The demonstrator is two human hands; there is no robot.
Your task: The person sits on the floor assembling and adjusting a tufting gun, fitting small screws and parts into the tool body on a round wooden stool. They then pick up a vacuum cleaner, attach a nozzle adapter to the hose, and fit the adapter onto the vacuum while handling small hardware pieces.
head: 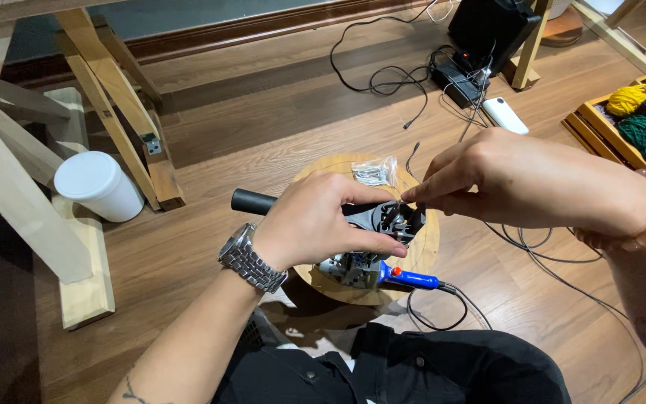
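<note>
Black-handled device (368, 221), a small open assembly with grey parts showing inside, lies over the round wooden stool top (429, 251), which serves as landmark throughout. Far left of the stool, a white lidded tub (99, 183) stands on the floor beside pale timber trestle legs (106, 97). Over the stool's left half, the left hand (315, 224), wearing a steel wristwatch (250, 258), is clenched around the device body, seemingly to steady it; the black handle juts out leftward beyond the stool rim. At the stool's far edge lies a clear bag of small metal parts (374, 172). At its near edge a blue-handled soldering iron (411, 279) rests, its cord trailing to the floor. Over the stool's right half, the right hand (532, 183) pinches its fingertips at the device's open top; whether they hold a small part cannot be told. Far right of the stool, a wooden tray of yarn balls (641, 120) sits on the floor.
</note>
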